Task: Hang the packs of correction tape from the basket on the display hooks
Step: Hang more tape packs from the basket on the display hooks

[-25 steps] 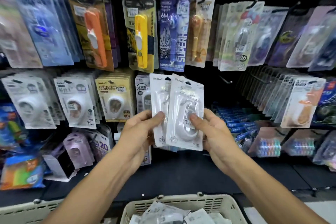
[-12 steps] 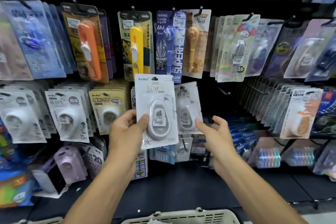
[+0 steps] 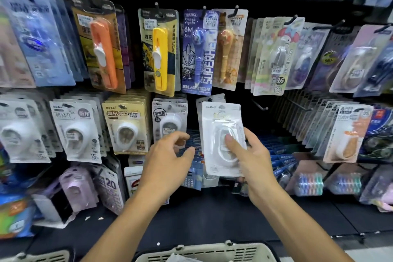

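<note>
My right hand (image 3: 253, 161) grips a white blister pack of correction tape (image 3: 221, 125), with the thumb pressed on its front. The pack stands upright in front of the middle row of the display. A second pack of the same kind (image 3: 209, 100) hangs on a hook right behind it and is mostly hidden. My left hand (image 3: 168, 161) hovers just left of the held pack, its fingers loosely curled around nothing. The cream basket (image 3: 212, 251) lies at the bottom edge, and a bit of white packaging shows inside it.
Hooks packed with other correction tape packs (image 3: 80, 130) fill the wall left, right and above. Two bare hooks (image 3: 259, 106) stick out just right of the held pack. A dark shelf (image 3: 202, 215) runs below the display.
The white pack has passed from my left hand to my right hand and moved right, in front of the hanging pack. My left hand has let go and dropped a little.
</note>
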A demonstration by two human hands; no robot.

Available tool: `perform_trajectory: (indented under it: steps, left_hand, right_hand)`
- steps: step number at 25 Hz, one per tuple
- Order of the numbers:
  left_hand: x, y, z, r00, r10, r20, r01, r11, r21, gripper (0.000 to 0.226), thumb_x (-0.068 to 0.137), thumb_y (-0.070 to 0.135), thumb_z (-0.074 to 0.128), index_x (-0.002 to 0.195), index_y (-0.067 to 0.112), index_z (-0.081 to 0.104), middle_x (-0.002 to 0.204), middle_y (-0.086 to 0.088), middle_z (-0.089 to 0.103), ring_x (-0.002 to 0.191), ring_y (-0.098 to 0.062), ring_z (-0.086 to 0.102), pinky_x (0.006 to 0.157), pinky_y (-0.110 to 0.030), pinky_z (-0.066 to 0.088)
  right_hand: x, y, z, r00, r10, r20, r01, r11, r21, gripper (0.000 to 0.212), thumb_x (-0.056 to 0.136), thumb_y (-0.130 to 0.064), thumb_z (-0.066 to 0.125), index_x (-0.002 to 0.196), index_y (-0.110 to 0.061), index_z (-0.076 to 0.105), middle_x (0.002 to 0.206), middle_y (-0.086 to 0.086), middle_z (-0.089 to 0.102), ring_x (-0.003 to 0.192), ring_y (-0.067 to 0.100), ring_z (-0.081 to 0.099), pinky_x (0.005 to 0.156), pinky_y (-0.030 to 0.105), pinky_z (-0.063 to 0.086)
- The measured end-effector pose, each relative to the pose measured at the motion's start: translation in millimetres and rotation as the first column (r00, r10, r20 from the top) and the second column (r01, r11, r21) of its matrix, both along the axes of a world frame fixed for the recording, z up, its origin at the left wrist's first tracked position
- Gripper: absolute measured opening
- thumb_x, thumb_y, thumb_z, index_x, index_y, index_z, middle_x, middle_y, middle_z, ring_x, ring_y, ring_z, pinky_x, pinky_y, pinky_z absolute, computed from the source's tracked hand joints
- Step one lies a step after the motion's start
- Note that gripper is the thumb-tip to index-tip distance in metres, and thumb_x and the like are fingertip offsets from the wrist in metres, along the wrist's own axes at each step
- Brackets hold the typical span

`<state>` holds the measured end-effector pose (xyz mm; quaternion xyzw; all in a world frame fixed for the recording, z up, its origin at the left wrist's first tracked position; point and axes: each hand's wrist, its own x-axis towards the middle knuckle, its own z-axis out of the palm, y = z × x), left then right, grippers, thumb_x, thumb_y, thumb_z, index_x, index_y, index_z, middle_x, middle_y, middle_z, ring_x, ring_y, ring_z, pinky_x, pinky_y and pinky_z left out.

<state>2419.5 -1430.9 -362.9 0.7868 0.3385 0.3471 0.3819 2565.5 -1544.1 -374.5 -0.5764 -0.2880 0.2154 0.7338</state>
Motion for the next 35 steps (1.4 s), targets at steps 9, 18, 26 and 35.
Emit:
perform_trajectory:
  steps: [9,18,26,35]
  left_hand:
    - [-9,2,3,0.999,0.039,-0.015,-0.038,0.998,0.046,0.021,0.094,0.027,0.066,0.114,0.029,0.069,0.106,0.016,0.067,0.101,-0.008,0.063,0.090,-0.030,0.050]
    - [-45,-38,-118,0.423,-0.412,-0.807,0.602,0.793,-0.089,0.032,0.092,0.034,0.066,0.124,0.030,0.064,0.105,0.009,0.066,0.099,-0.018,0.062,0.084,-0.031,0.047]
    - [-80,-96,-245,0.126,-0.459,-0.880,0.659,0.701,-0.272,0.055,0.101,0.031,0.050,0.154,0.026,0.036,0.152,-0.006,0.044,0.138,-0.027,0.040,0.113,-0.040,0.035]
    - [-58,-86,-265,0.097,-0.561,-0.822,0.478,0.751,-0.456,0.075,0.097,0.007,0.043,0.157,0.047,0.024,0.144,-0.008,0.041,0.126,-0.028,0.049,0.099,-0.037,0.046]
  right_hand:
    - [4,10,-21,0.943,-0.132,-0.306,0.069,0.976,-0.208,0.074,0.087,-0.020,0.079,0.147,-0.029,0.037,0.135,0.004,0.056,0.110,0.029,0.066,0.077,0.039,0.062]
    - [-31,-93,-225,0.954,0.273,0.123,-0.028,0.491,-0.871,0.021,0.094,-0.006,0.060,0.107,-0.022,0.068,0.102,0.003,0.069,0.094,0.024,0.065,0.075,0.027,0.051]
    - [-8,-195,-313,0.453,0.879,0.148,0.329,-0.011,-0.944,0.106,0.087,-0.004,0.059,0.159,-0.027,-0.014,0.170,0.007,-0.001,0.153,0.033,0.016,0.121,0.047,0.023]
    - [14,-145,-276,0.525,0.608,0.596,0.430,0.415,-0.802,0.041,0.098,-0.062,0.044,0.112,-0.033,0.070,0.096,-0.006,0.076,0.088,0.018,0.071,0.077,0.029,0.051]
